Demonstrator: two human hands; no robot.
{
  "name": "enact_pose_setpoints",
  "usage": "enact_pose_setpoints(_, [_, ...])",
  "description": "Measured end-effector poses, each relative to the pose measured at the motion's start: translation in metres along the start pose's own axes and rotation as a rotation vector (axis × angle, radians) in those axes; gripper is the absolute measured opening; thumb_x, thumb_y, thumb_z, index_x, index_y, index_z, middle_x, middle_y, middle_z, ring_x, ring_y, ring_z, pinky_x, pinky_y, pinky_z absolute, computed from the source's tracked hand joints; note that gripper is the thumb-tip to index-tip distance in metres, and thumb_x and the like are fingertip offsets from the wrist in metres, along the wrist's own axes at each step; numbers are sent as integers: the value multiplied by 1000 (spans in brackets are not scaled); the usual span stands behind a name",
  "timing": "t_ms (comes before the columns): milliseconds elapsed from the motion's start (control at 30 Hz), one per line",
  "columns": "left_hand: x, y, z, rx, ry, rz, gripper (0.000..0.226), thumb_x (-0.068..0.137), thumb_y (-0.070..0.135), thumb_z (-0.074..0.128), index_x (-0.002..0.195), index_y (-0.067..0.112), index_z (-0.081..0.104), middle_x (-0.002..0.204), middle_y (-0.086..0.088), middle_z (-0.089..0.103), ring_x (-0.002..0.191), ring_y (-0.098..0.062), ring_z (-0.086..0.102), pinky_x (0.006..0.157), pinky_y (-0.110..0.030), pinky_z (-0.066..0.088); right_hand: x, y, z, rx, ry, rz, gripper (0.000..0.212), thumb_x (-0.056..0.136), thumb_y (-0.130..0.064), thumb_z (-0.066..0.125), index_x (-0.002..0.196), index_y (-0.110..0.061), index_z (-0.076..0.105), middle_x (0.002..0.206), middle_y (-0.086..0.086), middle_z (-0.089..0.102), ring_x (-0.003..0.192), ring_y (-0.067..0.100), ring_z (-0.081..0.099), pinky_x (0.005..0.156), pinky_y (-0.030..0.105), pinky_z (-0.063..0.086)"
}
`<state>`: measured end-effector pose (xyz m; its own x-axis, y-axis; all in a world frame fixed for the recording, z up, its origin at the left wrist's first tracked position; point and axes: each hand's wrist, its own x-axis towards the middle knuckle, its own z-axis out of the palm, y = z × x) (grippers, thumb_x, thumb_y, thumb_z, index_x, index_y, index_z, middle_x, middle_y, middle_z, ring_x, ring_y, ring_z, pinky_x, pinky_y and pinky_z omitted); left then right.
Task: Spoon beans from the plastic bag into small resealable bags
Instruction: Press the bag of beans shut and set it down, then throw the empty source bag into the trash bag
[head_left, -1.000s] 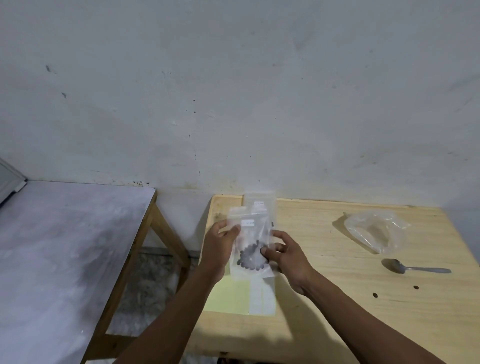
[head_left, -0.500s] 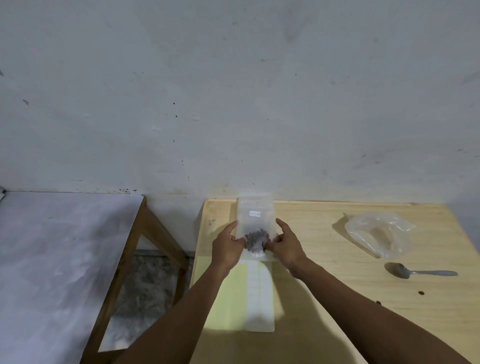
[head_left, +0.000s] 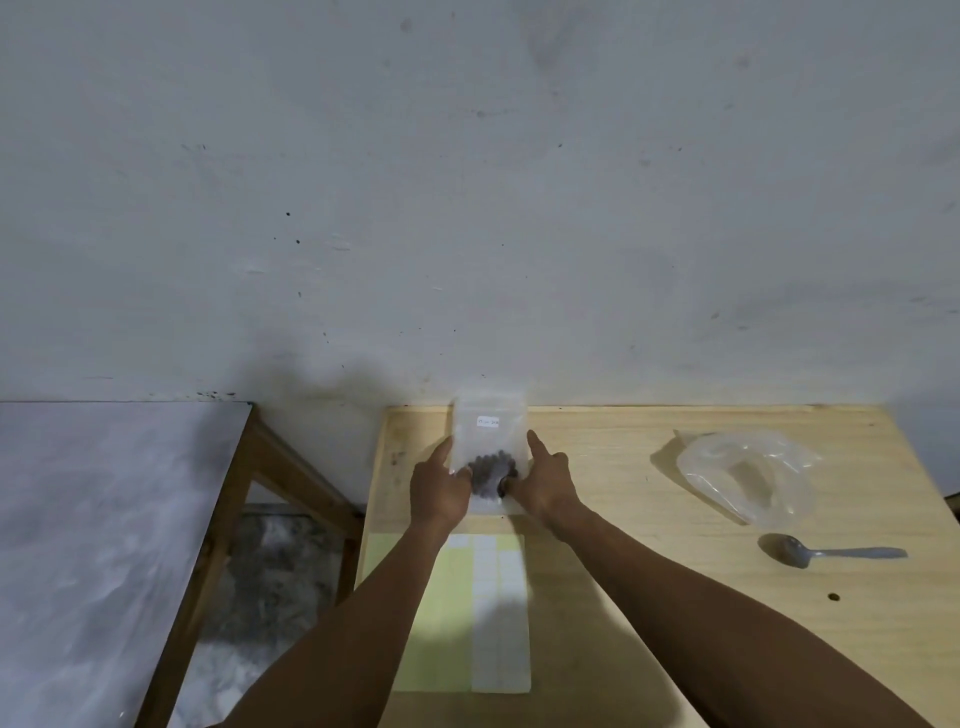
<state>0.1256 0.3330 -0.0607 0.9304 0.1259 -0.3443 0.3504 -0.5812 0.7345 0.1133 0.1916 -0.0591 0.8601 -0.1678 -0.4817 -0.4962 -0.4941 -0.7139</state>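
Observation:
A small clear resealable bag (head_left: 490, 434) with a white label and a clump of dark beans (head_left: 491, 467) in its lower part lies at the back left of the wooden table (head_left: 623, 519), its top against the wall. My left hand (head_left: 436, 488) grips its left edge and my right hand (head_left: 545, 480) its right edge, both index fingers pointing along the sides. The large clear plastic bag (head_left: 748, 475) lies crumpled at the right. A metal spoon (head_left: 831, 552) rests in front of it, bowl to the left.
A yellow-green sheet with white label strips (head_left: 467, 613) lies on the table under my forearms. One loose bean (head_left: 833, 596) sits near the right front. A second, grey-topped table (head_left: 104, 519) stands to the left across a gap of floor.
Both hands have carried the small bean bag away from me and laid it down flat at the table's back edge by the wall. The view has tilted down slightly.

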Motion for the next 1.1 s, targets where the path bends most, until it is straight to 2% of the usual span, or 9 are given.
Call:
enact_pose_setpoints(100, [7, -6, 6, 70, 27, -55, 54, 95, 25, 58, 146, 22, 41, 132, -15, 58, 107, -28, 57, 91, -35, 48, 1, 0, -2, -14, -16, -4, 73, 84, -21, 68, 147, -22, 31, 112, 11, 39, 102, 34, 52, 96, 37, 49])
enact_pose_setpoints(167, [5, -11, 10, 216, 132, -38, 56, 94, 32, 57, 146, 24, 38, 133, -17, 51, 120, -35, 48, 102, -43, 38, -2, 3, -10, 0, -7, -7, 80, 88, -29, 67, 153, -21, 22, 125, 15, 40, 111, 33, 54, 101, 37, 46])
enact_pose_setpoints(267, [-21, -13, 19, 193, 228, 342, 43, 94, 22, 57, 136, 22, 48, 125, -8, 54, 116, -25, 46, 99, -38, 40, -20, 19, -36, -8, 39, -68, 63, 95, -27, 60, 150, -18, 32, 128, 14, 44, 112, 26, 54, 97, 29, 44])
enact_pose_setpoints(367, [-55, -7, 41, 157, 0, 663, 42, 97, 20, 51, 138, 25, 48, 131, 4, 49, 124, -12, 44, 105, -24, 35, -45, 55, -71, -40, 113, -86, 46, 96, -22, 56, 141, -18, 47, 122, 10, 51, 101, 22, 59, 93, 33, 49])
enact_pose_setpoints(467, [-77, -9, 77, 250, -223, 804, 47, 99, 28, 43, 146, 27, 40, 145, 6, 43, 137, -11, 37, 110, -31, 35, -72, 102, -105, -114, 172, -23, 35, 95, -15, 55, 131, -16, 57, 118, 9, 54, 93, 18, 59, 86, 29, 47])
enact_pose_setpoints(567, [-87, -10, 111, 404, -354, 766, 59, 98, 45, 27, 154, 27, 22, 161, 3, 22, 151, -18, 10, 121, -40, 20, -96, 152, -132, -221, 202, 83, 34, 92, -7, 52, 125, -14, 60, 119, 12, 55, 101, 23, 59, 89, 30, 45])
enact_pose_setpoints(767, [-87, -27, 144, 861, -440, 627, 72, 96, 63, 13, 155, 29, -11, 160, 0, -26, 145, -29, -30, 120, -49, -12, -127, 198, -141, -500, 83, 135, 49, 82, 0, 43, 129, -6, 55, 120, 16, 54, 114, 39, 46, 98, 43, 41])
enact_pose_setpoints(900, [-80, -30, 145, 863, -490, 623, 74, 94, 67, 12, 153, 32, -17, 157, 2, -33, 142, -26, -36, 119, -46, -16, -135, 202, -134, -436, 1, 129, 53, 72, -16, 45, 124, -10, 54, 112, 7, 44, 105, 28, 43, 98, 39, 41])
enact_pose_setpoints(1100, [-81, -24, 141, 841, -520, 590, 74, 98, 60, 27, 153, 34, -15, 157, 5, -33, 142, -24, -36, 119, -45, -15, -151, 207, -112, -450, 20, -40, 24, 87, -15, 60, 110, -10, 56, 102, -2, 40, 96, 20, 46, 90, 31, 43])
